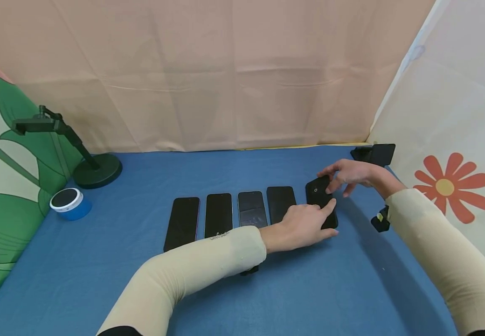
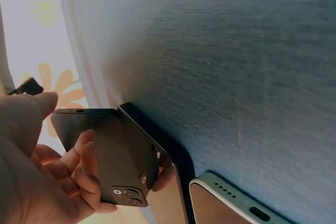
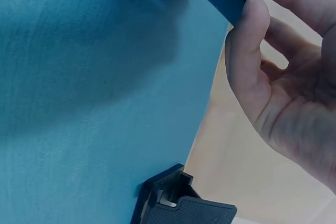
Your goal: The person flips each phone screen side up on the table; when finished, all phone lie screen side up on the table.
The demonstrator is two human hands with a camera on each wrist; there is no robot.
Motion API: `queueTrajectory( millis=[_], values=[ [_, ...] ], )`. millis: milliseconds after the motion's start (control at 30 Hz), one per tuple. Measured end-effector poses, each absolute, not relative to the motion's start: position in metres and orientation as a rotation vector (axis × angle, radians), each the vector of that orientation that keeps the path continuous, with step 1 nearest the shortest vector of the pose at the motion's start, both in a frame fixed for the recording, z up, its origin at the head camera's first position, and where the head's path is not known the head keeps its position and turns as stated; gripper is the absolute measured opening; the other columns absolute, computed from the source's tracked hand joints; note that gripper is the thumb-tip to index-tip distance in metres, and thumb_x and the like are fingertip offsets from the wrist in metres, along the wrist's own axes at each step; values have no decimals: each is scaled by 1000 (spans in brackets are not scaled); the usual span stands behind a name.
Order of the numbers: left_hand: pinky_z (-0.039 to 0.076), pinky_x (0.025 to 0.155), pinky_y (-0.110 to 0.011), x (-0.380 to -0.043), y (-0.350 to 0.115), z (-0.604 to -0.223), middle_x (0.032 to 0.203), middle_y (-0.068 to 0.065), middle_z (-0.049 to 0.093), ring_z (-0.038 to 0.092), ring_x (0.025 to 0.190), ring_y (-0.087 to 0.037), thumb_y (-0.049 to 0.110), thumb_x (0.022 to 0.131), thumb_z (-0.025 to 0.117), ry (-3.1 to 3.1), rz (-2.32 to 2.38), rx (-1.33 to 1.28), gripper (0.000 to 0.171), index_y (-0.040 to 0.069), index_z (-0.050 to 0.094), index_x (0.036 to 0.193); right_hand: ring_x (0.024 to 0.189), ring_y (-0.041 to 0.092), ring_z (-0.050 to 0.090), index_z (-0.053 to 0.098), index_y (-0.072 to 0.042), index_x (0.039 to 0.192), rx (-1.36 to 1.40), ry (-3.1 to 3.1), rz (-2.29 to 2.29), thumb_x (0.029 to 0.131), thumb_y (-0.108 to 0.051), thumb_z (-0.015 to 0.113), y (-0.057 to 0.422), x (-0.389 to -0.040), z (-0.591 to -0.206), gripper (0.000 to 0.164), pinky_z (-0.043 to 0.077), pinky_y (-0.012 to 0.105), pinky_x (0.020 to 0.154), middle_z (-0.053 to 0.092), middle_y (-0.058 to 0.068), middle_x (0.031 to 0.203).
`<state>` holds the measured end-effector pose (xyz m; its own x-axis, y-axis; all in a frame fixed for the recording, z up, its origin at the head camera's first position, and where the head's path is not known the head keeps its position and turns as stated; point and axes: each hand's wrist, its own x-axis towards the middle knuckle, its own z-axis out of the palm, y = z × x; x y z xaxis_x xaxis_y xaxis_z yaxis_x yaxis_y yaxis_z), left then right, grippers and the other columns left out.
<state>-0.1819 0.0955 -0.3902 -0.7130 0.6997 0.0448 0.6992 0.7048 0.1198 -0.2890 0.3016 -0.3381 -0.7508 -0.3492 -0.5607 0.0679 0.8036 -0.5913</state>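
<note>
A black smartphone (image 1: 318, 192) with its camera-bearing back facing up sits at the right end of a row of phones. It is tilted, as the left wrist view shows, with its camera lenses (image 2: 128, 193) near the far end. My right hand (image 1: 350, 172) pinches its far end between thumb and fingers; in the right wrist view only a dark corner of it shows. From the near side, my left hand (image 1: 303, 225) holds it, index finger along the right edge and thumb by the near corner. Left of it lies another dark phone (image 1: 281, 201), screen up.
More phones lie screen up in the row: a black one (image 1: 182, 221), one with a light rim (image 1: 219, 212) and a grey-screened one (image 1: 252, 205). A black phone stand (image 1: 374, 154) is at the back right. At left stand a black jointed stand (image 1: 95, 170) and a blue-and-white round container (image 1: 72, 207).
</note>
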Motion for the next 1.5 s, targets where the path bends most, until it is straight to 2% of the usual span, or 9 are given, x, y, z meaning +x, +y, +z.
queueTrajectory(
  millis=[200,400,533,733,967,1067,1133,1267,1500],
  values=[
    [39,43,-21,-184,98,-392,80,11,62,53,60,-4,66,95,51,2907,185,1178,75,27,35,157,92,25,45,39,-5,153,-221,2305,-751,93,-20,71,296,-290,-333,70,55,35,64,52,14,105],
    [37,40,-22,-186,97,-393,67,10,55,50,53,-5,67,95,50,2907,211,1176,77,26,35,158,83,23,45,39,-2,153,-228,2300,-731,93,-19,70,293,-291,-329,69,53,32,60,50,6,84],
    [36,39,-22,-188,97,-392,59,10,52,48,48,-6,67,95,51,2886,260,1174,77,24,35,158,82,23,46,39,-1,152,-229,2299,-726,93,-18,71,292,-292,-329,69,52,30,59,51,6,80],
    [35,39,-22,-187,96,-392,55,9,53,45,42,-6,57,99,52,2777,424,1130,74,23,27,160,79,22,45,41,-1,152,-239,2301,-734,92,-19,71,292,-291,-329,69,51,30,58,57,9,86],
    [31,38,-22,-185,93,-392,53,7,51,39,37,-8,56,101,50,2733,493,1107,74,22,24,161,74,19,43,39,-2,153,-248,2301,-720,92,-21,72,291,-291,-330,71,49,32,59,48,2,73],
    [30,37,-21,-185,93,-391,52,7,49,38,36,-7,53,102,50,2722,518,1092,73,21,22,161,78,21,44,40,-3,153,-250,2309,-724,92,-22,72,290,-291,-329,71,50,33,59,52,6,82],
    [30,37,-21,-184,93,-390,51,8,48,38,36,-7,50,102,50,2714,540,1076,73,19,21,162,81,23,46,40,-3,153,-258,2323,-736,92,-23,73,290,-290,-329,72,52,34,59,57,11,99],
    [29,36,-22,-183,93,-386,48,8,44,36,34,-7,45,102,51,2682,586,1021,73,19,18,162,90,29,52,38,-6,154,-265,2343,-791,92,-25,73,294,-288,-333,73,56,37,63,50,18,127],
    [25,34,-22,-182,92,-382,46,9,41,31,33,-8,42,101,52,2670,613,947,75,19,15,162,108,32,57,36,-14,156,-235,2306,-986,90,-31,76,305,-285,-349,79,60,40,73,43,16,134]
  ],
)
